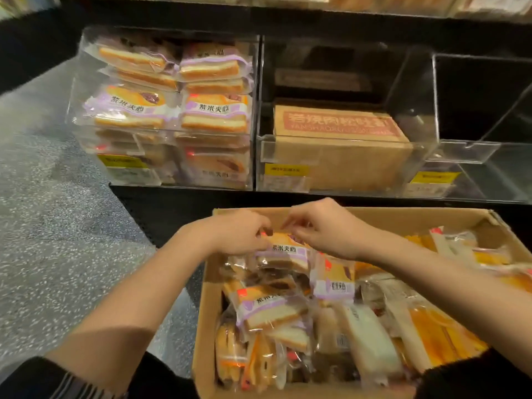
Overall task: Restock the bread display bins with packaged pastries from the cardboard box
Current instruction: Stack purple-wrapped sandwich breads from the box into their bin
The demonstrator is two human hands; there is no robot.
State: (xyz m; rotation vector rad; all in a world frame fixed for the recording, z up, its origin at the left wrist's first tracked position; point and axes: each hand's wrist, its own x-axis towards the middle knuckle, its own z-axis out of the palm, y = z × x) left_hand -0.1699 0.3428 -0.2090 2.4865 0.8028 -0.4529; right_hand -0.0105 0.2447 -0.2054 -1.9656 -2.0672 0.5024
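**Both hands on one purple-label packet at the back of the box**

The left hand and the right hand meet over the far end of the cardboard box, and both sets of fingertips curl in to pinch the top edge of a purple-label bread packet. The packet sits tilted, right under the fingers, on top of the heap. Just below the fingers lie more packets of the same kind, and off to the right of them orange-wrapped pastries, all jumbled loosely.

Beyond the fingertips runs a dark shelf with clear plastic bins. The left bin, up and left of the hands, is stacked with purple-label packets. The middle bin, straight ahead, holds a brown carton with red print. The right bin looks dark inside. Yellow price tags sit on the bin fronts.

Left of the hands spreads a grey speckled floor. The lighting is dim.
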